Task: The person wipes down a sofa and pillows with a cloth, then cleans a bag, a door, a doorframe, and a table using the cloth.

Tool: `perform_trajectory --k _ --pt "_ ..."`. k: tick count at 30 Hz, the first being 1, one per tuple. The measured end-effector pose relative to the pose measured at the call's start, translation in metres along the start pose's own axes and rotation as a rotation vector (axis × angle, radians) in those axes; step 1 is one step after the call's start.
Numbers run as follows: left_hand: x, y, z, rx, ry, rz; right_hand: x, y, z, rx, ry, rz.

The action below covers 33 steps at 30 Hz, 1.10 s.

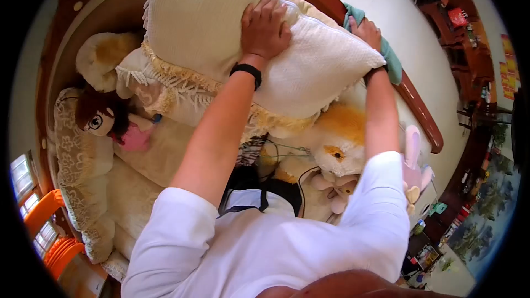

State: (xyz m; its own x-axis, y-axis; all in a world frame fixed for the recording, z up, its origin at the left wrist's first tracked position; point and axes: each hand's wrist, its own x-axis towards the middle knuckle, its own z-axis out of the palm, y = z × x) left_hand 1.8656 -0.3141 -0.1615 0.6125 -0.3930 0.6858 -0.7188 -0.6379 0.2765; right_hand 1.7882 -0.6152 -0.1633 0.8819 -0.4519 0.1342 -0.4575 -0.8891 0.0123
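Note:
My left hand [265,27] presses on a large cream cushion [193,16], its fingers bent into the fabric near the zipped edge. The cushion leans over other fringed cushions on the sofa. Past its right corner, my right hand [366,32] is closed on a green cloth [391,60]. This cloth lies over the sofa's reddish-brown wooden armrest [417,102]. Part of my right wrist is hidden by the cushion's corner.
Under my arms a large white-and-orange plush toy [337,138] lies beside a pink plush rabbit [414,160]. A doll [110,121] sits on the sofa seat [132,187] at left. Orange chairs [61,248] stand lower left; dark wooden furniture [469,55] lines the far right.

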Motion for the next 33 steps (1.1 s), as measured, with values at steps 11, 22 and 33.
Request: perform_trajectory --k 11,22,33 --pt "-0.078 -0.009 -0.073 -0.134 -0.028 -0.007 -0.038 0.077 0.035 -0.076 -0.224 -0.041" --pt "-0.072 -0.008 -0.045 -0.054 -0.041 0.026 -0.037 0.065 -0.007 0.020 -0.237 -0.099" --pt "-0.070 0.002 -0.072 -0.069 -0.008 0.041 -0.124 0.014 -0.086 0.781 -0.469 -0.079"
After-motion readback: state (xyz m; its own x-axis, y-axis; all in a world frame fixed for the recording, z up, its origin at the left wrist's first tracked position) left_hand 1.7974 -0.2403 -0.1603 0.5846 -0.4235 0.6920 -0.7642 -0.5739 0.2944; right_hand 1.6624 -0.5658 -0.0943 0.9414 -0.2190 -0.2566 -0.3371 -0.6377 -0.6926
